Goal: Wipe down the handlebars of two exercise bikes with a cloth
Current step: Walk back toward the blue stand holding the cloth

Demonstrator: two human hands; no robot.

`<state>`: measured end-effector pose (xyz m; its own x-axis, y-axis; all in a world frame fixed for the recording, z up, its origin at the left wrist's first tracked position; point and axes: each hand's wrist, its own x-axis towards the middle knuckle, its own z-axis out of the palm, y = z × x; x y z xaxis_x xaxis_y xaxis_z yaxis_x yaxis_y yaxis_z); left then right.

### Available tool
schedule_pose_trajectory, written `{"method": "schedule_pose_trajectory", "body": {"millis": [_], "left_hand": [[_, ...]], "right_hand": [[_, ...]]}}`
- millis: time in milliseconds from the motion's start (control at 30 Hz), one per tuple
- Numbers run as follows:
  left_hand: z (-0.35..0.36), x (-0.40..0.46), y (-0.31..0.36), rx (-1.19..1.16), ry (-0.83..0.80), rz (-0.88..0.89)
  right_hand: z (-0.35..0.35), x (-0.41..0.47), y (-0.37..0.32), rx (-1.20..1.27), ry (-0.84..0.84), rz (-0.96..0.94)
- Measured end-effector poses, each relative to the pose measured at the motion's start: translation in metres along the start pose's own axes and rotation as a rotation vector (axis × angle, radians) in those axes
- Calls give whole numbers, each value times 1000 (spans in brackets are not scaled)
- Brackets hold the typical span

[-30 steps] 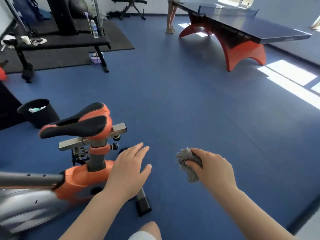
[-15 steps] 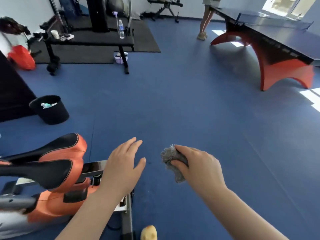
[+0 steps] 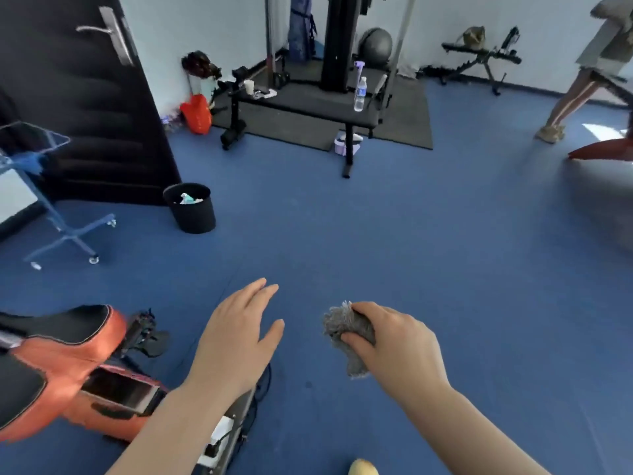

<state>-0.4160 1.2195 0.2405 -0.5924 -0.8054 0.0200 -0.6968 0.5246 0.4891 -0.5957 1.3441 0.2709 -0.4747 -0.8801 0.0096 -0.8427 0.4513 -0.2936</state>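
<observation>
Covering nearly the whole view, the blue floor [image 3: 428, 252] runs back to a pale wall. At the upper left stands a dark door [image 3: 85, 108] with a metal handle. Against the far wall is a black gym machine [image 3: 337, 42] on a dark mat, with a bench [image 3: 308, 108] in front of it carrying a clear water bottle [image 3: 360, 94] and a white cup [image 3: 249, 86]. A grey exercise ball [image 3: 376, 46] sits behind the machine.

In the lower left corner lies the blurred orange and black exercise bike [image 3: 65, 371], seen from above at its saddle; its handlebars are out of view. A blue wheeled stand [image 3: 65, 231] is at the left edge. Another person's legs [image 3: 568, 101] show at the upper right, beside a red table leg.

A black waste bin [image 3: 190, 208] with scraps inside stands on the floor near the door, and an orange bag [image 3: 197, 116] rests by the wall.

Both bare forearms reach forward from the bottom edge. The left hand [image 3: 239, 334] hangs over the floor just right of the bike, palm down, fingers straight and relaxed, holding nothing. The right hand [image 3: 394, 341] is apart from it, fingers and thumb curled round the grey fuzzy cloth [image 3: 346, 329], which bunches out to the left of the fist and hangs a little below it, well clear of the bike.
</observation>
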Motion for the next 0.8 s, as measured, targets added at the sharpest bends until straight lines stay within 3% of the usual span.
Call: {"method": "schedule_pose_trajectory", "body": {"millis": [300,533,800], "left_hand": [[12,30,29,-9,161,-379],[-7,67,-6,0,332,-640],[-45,146,-51,24,413,-773]], "right_hand": [[-24,129,32,12,-103,-341],[-7,225,0,62,-135,-534],[4,349,-61,45,-119,-624]]}}
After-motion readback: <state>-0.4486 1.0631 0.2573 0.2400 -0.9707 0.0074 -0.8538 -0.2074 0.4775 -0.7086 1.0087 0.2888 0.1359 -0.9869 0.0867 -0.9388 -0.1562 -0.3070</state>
